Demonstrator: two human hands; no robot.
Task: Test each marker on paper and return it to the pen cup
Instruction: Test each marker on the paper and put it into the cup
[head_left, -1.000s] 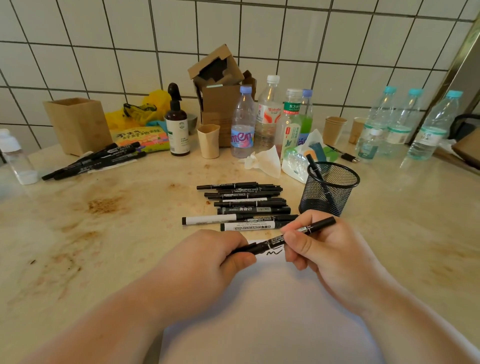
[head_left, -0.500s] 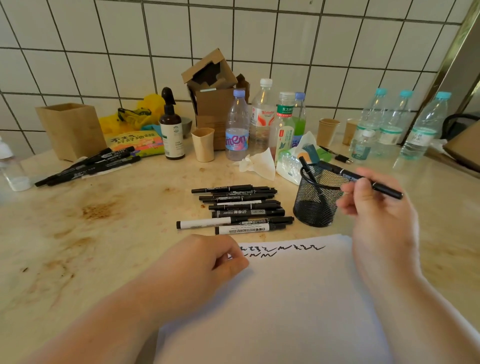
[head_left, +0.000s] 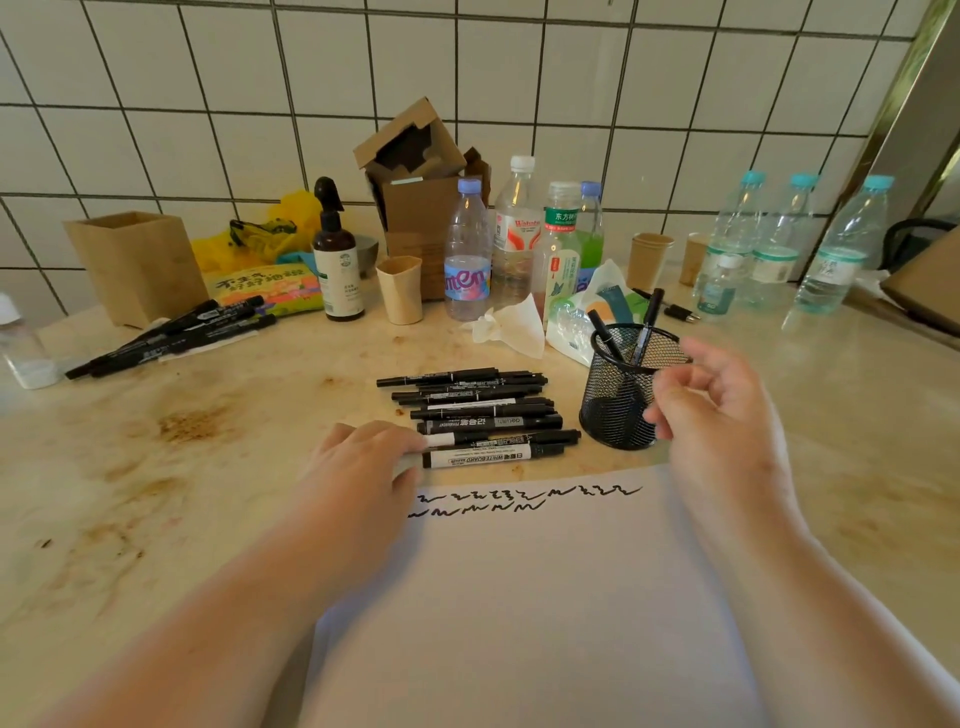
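With two markers (head_left: 644, 327) standing in the cup (head_left: 626, 395), the empty, loosely open right hand (head_left: 711, 410) hovers beside it while the left hand (head_left: 363, 462) fingers the nearest marker (head_left: 483, 458) in the pile left of the cup, likely next to test.

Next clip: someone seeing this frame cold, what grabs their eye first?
Probably the row of black markers lying side by side at the table's centre, with the left hand touching the nearest ones. Just right of them stands the black mesh pen cup holding two markers, the empty right hand open beside it. Nearer the camera, the white paper shows two lines of black test squiggles along its far edge.
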